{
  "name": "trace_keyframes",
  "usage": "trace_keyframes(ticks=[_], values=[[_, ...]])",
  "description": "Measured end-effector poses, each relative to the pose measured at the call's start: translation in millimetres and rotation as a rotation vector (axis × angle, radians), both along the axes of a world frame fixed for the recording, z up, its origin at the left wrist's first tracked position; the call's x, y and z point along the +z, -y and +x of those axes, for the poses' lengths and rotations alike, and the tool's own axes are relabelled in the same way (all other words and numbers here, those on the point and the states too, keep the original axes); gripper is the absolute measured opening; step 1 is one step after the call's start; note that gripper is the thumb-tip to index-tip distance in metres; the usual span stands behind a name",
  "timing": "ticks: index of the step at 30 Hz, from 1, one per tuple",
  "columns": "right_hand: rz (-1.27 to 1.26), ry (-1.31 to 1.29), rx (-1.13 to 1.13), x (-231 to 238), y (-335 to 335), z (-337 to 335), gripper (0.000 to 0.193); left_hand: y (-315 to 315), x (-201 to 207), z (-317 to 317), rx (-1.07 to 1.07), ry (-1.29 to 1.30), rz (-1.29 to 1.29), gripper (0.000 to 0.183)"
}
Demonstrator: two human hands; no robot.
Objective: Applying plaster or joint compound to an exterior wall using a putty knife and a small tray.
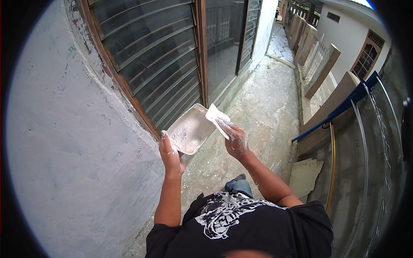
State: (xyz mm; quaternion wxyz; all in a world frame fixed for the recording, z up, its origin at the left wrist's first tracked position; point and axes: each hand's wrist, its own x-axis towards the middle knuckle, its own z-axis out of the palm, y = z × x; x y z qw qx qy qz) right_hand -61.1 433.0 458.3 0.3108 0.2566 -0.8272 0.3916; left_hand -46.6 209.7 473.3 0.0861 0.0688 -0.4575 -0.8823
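My left hand (171, 158) grips the near left edge of a shallow rectangular plastic tub (198, 122), with the thumb over the rim. White paste is smeared over the tub's inside, and it is tilted so the inside shows. In my right hand (237, 142) is a flat white scraper (214, 113), thickly coated with paste, its exact kind hard to make out. The scraper is beside the tub's far right corner; whether they touch I cannot tell. White smears cover the fingers of both hands.
A whitish plastered wall (86, 172) runs along my left, with a wood-framed louvre window (150, 56) set in it. Speckled concrete floor (266, 112) stretches ahead as a narrow passage. On the right, metal poles (362, 142) and a blue bar (331, 115) stand near a grey wall.
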Motion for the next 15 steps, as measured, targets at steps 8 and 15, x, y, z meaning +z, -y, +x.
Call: trace_keyframes(ticks=[8,15], values=[[0.002,0.008,-0.135,-13.3,-11.8,0.6,0.058,1.3,-0.6,4.2,-0.064,-0.005,-0.009,0.053],[-0.042,0.257,-0.143,-12.5,-55.4,-3.2,0.041,0.4,8.9,10.1,-0.024,0.022,0.068,0.044]])
